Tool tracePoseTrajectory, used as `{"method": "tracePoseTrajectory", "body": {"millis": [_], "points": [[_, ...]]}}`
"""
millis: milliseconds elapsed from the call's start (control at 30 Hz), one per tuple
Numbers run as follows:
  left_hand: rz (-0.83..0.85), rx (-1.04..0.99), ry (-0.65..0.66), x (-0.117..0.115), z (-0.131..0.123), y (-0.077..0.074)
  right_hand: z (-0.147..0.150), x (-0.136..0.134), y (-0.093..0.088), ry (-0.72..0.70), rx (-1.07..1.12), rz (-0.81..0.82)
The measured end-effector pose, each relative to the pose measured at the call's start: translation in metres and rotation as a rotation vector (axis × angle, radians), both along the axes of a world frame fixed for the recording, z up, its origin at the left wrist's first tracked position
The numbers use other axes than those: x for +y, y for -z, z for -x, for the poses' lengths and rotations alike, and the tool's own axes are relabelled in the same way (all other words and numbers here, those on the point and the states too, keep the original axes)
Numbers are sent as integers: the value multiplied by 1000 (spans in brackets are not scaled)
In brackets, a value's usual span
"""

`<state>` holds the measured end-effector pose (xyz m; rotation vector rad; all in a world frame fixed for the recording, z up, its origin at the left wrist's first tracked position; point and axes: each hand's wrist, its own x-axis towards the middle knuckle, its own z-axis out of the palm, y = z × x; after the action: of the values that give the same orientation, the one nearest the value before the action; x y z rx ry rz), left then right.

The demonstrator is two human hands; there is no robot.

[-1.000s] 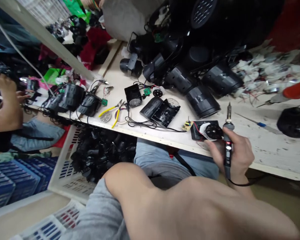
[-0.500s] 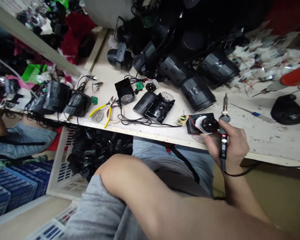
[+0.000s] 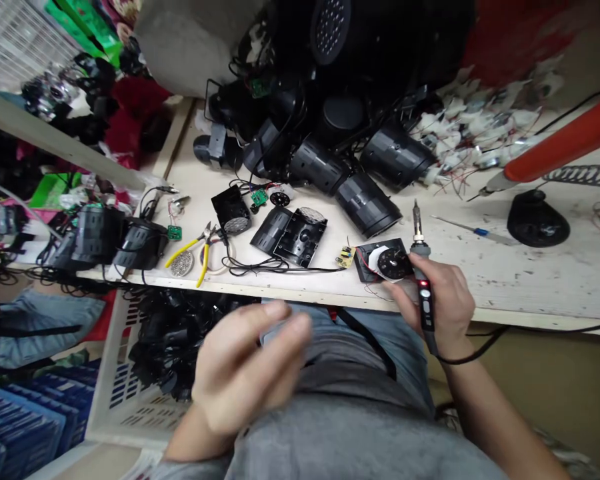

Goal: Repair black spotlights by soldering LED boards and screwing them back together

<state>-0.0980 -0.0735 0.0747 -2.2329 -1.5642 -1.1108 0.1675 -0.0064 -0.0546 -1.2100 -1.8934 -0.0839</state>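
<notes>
My right hand is closed around a soldering iron, its metal tip pointing away from me and a red light lit on its handle. Its fingertips are close to a black square housing part carrying a black round disc on a white piece. Beside that part lies a small yellow circuit board with thin red wires. Over my lap, my left hand is blurred, its fingers half curled with a gap between thumb and finger; I see nothing in it.
Yellow-handled pliers, a solder coil and an opened black housing lie along the bench. Black cylindrical housings crowd the back. A crate of black parts stands below. Another person's leg shows at left.
My left hand has come into view above my lap, where only the arm crossed before. The view has shifted; my right hand keeps the soldering iron beside the black part.
</notes>
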Motion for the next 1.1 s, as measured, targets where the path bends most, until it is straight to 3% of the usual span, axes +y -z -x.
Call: {"method": "tracePoseTrajectory", "body": {"millis": [33, 67, 200, 367, 600, 800, 933, 1100], "points": [[-122, 15, -4, 9, 8, 8, 0, 0, 0, -3, 3, 1], [-135, 5, -32, 16, 14, 16, 0, 1, -1, -3, 4, -1], [20, -24, 3, 17, 23, 45, 0, 1, 0, 20, -11, 5], [134, 24, 102, 13, 20, 67, 0, 1, 0, 19, -25, -36], [281, -70, -228, 28, 36, 96, 1, 1, -1, 12, -22, -84], [318, -105, -206, 35, 51, 123, 3, 1, -3, 0, -23, -93], [225, -173, -149, 35, 54, 133, 3, 2, -5, 5, -11, -71], [177, -156, -87, 31, 58, 132, 3, 2, -5, 0, -11, -69]]}}
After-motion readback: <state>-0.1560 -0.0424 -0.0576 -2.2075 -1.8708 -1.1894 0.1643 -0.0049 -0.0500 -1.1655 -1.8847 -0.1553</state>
